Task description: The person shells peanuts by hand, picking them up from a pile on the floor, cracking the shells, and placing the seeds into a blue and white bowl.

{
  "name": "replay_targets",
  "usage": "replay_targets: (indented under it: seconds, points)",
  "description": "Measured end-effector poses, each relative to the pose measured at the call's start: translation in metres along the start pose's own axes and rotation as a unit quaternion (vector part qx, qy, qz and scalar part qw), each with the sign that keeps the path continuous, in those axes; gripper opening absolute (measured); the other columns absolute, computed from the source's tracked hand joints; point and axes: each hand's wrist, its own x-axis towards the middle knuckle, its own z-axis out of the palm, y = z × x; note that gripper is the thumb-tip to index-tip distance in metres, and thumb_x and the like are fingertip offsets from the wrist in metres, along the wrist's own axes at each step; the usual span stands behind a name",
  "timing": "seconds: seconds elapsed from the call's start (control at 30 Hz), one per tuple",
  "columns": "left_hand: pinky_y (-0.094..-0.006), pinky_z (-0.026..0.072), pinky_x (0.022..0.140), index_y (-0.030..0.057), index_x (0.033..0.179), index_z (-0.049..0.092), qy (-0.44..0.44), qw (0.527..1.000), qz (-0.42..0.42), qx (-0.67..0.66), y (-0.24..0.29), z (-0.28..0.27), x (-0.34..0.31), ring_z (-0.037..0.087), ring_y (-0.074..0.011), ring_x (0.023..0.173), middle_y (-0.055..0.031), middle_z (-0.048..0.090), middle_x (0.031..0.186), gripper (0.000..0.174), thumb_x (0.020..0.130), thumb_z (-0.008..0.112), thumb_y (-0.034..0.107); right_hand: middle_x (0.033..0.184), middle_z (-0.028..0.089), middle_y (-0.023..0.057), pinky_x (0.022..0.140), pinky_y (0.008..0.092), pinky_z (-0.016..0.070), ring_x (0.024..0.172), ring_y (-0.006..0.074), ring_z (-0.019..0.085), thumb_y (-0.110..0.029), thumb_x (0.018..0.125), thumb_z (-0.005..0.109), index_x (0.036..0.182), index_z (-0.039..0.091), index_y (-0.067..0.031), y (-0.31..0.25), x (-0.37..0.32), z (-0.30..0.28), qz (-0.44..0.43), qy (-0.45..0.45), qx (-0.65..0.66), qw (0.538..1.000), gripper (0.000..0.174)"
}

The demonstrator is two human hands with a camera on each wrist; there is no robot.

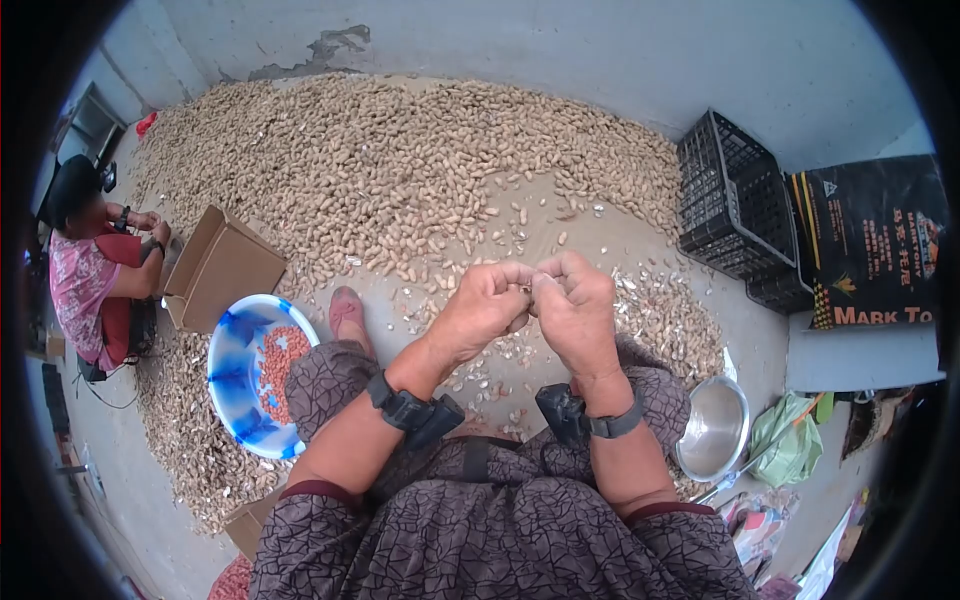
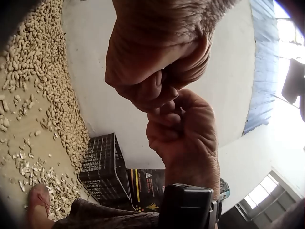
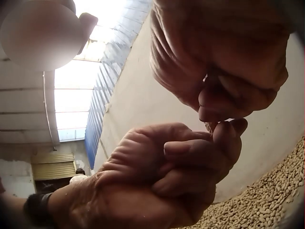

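Note:
Fingertip to fingertip, my left hand (image 1: pixel 488 306) and right hand (image 1: pixel 577 312) meet above the floor in front of my lap. A small tan peanut (image 3: pixel 210 126) shows between them in the right wrist view, pinched from both sides and mostly hidden by the fingers. The fingers of both hands are curled inward. To the left of my knee, a blue-and-white basin (image 1: pixel 226 345) holds reddish shelled peanut kernels (image 1: pixel 279 365). Beyond my hands spreads a wide pile of unshelled peanuts (image 1: pixel 400 170). Broken shells (image 1: pixel 660 320) lie scattered around my feet.
A metal bowl (image 1: pixel 713 430) stands by my right knee, with a green plastic bag (image 1: pixel 785 440) beside it. Black crates (image 1: pixel 735 200) and a black printed sack (image 1: pixel 870 240) are at the right wall. At left, another person (image 1: pixel 95 270) sits by a cardboard box (image 1: pixel 225 265).

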Motion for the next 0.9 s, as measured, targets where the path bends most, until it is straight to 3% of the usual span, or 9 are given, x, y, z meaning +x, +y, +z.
replay_targets:
  seconds: [0.07, 0.17, 0.3, 0.37, 0.4, 0.47, 0.57, 0.83, 0.9]
  points:
    - [-0.0176, 0.0286, 0.041, -0.0036, 0.091, 0.056, -0.013, 1.000, 0.002, 0.000, 0.002, -0.001, -0.001, 0.040, -0.0032, 0.049, -0.0010, 0.051, 0.065, 0.019, 0.077, 0.043, -0.001, 0.054, 0.054, 0.0050, 0.043, 0.0233, 0.0397, 0.048, 0.0078, 0.050, -0.002, 0.074, 0.050, 0.072, 0.054, 0.0033, 0.007, 0.002, -0.002, 0.065, 0.010, 0.080, 0.995, 0.007]
    - [-0.0168, 0.0288, 0.041, -0.0038, 0.092, 0.055, -0.026, 0.999, -0.022, -0.029, 0.000, -0.005, -0.001, 0.041, -0.0040, 0.049, -0.0034, 0.053, 0.067, 0.019, 0.078, 0.043, 0.001, 0.055, 0.054, 0.0044, 0.041, 0.0224, 0.0367, 0.047, 0.0067, 0.047, -0.004, 0.076, 0.053, 0.075, 0.055, 0.0029, 0.001, 0.007, -0.014, 0.107, 0.036, 0.069, 0.991, 0.007]
    - [-0.0163, 0.0281, 0.040, -0.0034, 0.092, 0.056, -0.022, 0.995, -0.032, -0.087, -0.002, -0.012, -0.002, 0.038, -0.0036, 0.046, -0.0010, 0.051, 0.063, 0.019, 0.084, 0.046, 0.011, 0.054, 0.054, 0.0063, 0.040, 0.0214, 0.0333, 0.046, 0.0059, 0.046, -0.012, 0.080, 0.055, 0.075, 0.055, 0.0024, 0.004, 0.019, -0.030, 0.062, 0.120, 0.021, 0.991, 0.016]
    - [-0.0161, 0.0280, 0.040, -0.0032, 0.092, 0.056, -0.029, 0.994, -0.031, -0.100, 0.000, -0.013, -0.003, 0.037, -0.0032, 0.046, 0.0003, 0.050, 0.062, 0.020, 0.086, 0.046, 0.014, 0.055, 0.052, 0.0036, 0.038, 0.0194, 0.0319, 0.042, 0.0064, 0.043, -0.030, 0.088, 0.044, 0.083, 0.055, 0.0028, 0.000, 0.023, -0.038, 0.070, 0.138, -0.066, 0.986, 0.035]
    - [-0.0159, 0.0279, 0.040, -0.0030, 0.093, 0.056, -0.030, 0.995, -0.026, -0.088, 0.000, -0.013, -0.003, 0.037, -0.0029, 0.046, 0.0014, 0.048, 0.061, 0.022, 0.087, 0.046, 0.016, 0.055, 0.052, 0.0036, 0.038, 0.0194, 0.0319, 0.042, 0.0064, 0.043, -0.030, 0.088, 0.044, 0.083, 0.055, 0.0028, -0.004, 0.022, -0.039, 0.070, 0.138, -0.067, 0.986, 0.035]
    - [-0.0156, 0.0278, 0.040, -0.0028, 0.094, 0.057, -0.031, 0.996, -0.022, -0.077, 0.002, -0.010, -0.005, 0.036, -0.0025, 0.045, 0.0024, 0.047, 0.060, 0.023, 0.088, 0.046, 0.017, 0.056, 0.054, 0.0067, 0.034, 0.0204, 0.0292, 0.039, 0.0071, 0.041, -0.045, 0.089, 0.032, 0.092, 0.055, 0.0043, -0.011, 0.020, -0.039, 0.206, 0.028, 0.022, 0.978, 0.055]
    - [-0.0143, 0.0275, 0.040, -0.0032, 0.099, 0.055, -0.031, 0.998, -0.010, -0.050, 0.005, 0.000, -0.008, 0.037, -0.0026, 0.046, 0.0011, 0.049, 0.061, 0.024, 0.087, 0.048, 0.016, 0.059, 0.056, 0.0105, 0.031, 0.0203, 0.0270, 0.036, 0.0073, 0.039, -0.053, 0.087, 0.025, 0.100, 0.052, 0.0051, -0.005, 0.018, -0.028, 0.237, -0.071, 0.042, 0.968, 0.066]
    - [-0.0142, 0.0299, 0.043, -0.0019, 0.098, 0.055, -0.039, 0.999, 0.016, 0.021, -0.002, 0.003, -0.008, 0.041, -0.0022, 0.051, 0.0000, 0.052, 0.065, 0.020, 0.086, 0.050, 0.013, 0.064, 0.057, 0.0080, 0.033, 0.0180, 0.0282, 0.039, 0.0066, 0.042, -0.055, 0.086, 0.027, 0.100, 0.052, 0.0041, -0.004, 0.015, -0.009, 0.266, -0.126, 0.088, 0.952, 0.066]
    - [-0.0142, 0.0298, 0.044, -0.0008, 0.094, 0.056, -0.017, 0.999, 0.026, -0.037, 0.001, 0.001, -0.008, 0.040, -0.0022, 0.051, -0.0001, 0.052, 0.065, 0.017, 0.086, 0.050, 0.014, 0.066, 0.057, 0.0071, 0.034, 0.0176, 0.0296, 0.042, 0.0066, 0.044, -0.052, 0.087, 0.030, 0.098, 0.052, 0.0036, -0.005, 0.015, -0.010, 0.251, -0.141, 0.107, 0.952, 0.062]
